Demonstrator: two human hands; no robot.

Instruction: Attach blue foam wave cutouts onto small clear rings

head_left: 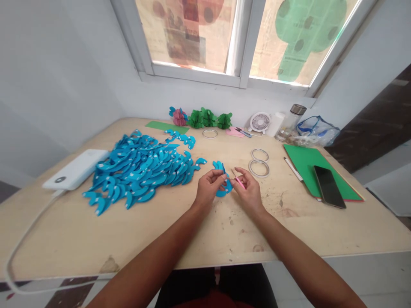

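My left hand [210, 185] is closed in a pinch on a blue paper cutout [221, 193] with small white squares, near the table's middle. My right hand [248, 190] has its fingers wrapped round a slim pink tool [240, 183] with a thin pointed tip. That tip is angled toward the left fingertips, close to the paper. Whether it touches the paper is too small to tell. To the left of my hands spreads a large heap of similar curved blue paper pieces [144, 164], many marked with white squares.
A white power bank [77, 169] with a cable lies far left. Two tape rolls [259, 168] lie right of my hands. Farther right, a black phone [329, 186] rests on green sheets [308, 164]. Green paper figures [208, 117], a small fan [260, 122] and a bottle [290, 122] line the wall.
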